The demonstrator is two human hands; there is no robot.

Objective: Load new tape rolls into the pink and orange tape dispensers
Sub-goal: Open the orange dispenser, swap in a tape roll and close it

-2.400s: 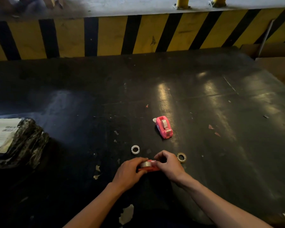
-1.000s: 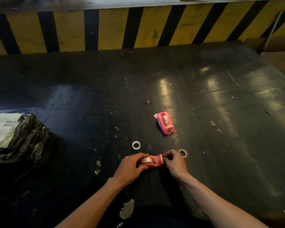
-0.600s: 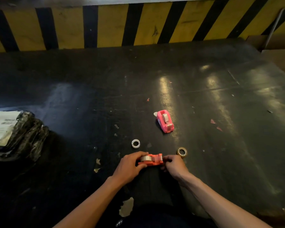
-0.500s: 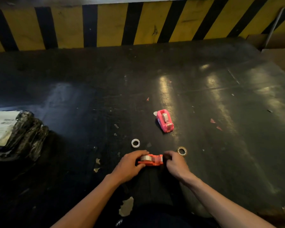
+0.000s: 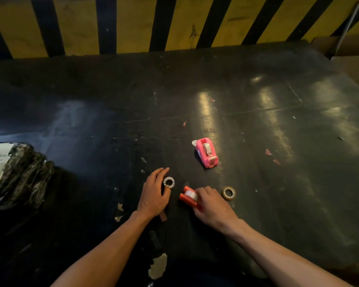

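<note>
Small orange plastic tape dispenser (image 5: 188, 196) with clear roll loaded, near table's front edge, gripped by right hand (image 5: 212, 206). Left hand (image 5: 154, 193) loose, fingers curved beside white plastic ring core (image 5: 169, 182), not grasping. Pink plastic tape dispenser (image 5: 206, 152) farther back, loaded. Brown tape ring (image 5: 228, 193) right, on black scuffed table (image 5: 278, 183).

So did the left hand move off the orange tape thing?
Yes. The left hand let go of the orange dispenser and went left, to the white ring lying on the table.

The right hand (image 5: 210, 206) grips the small orange plastic tape dispenser (image 5: 188, 196); at its nine o'clock, the left hand (image 5: 154, 193) spreads around a white plastic ring core (image 5: 169, 181).
</note>
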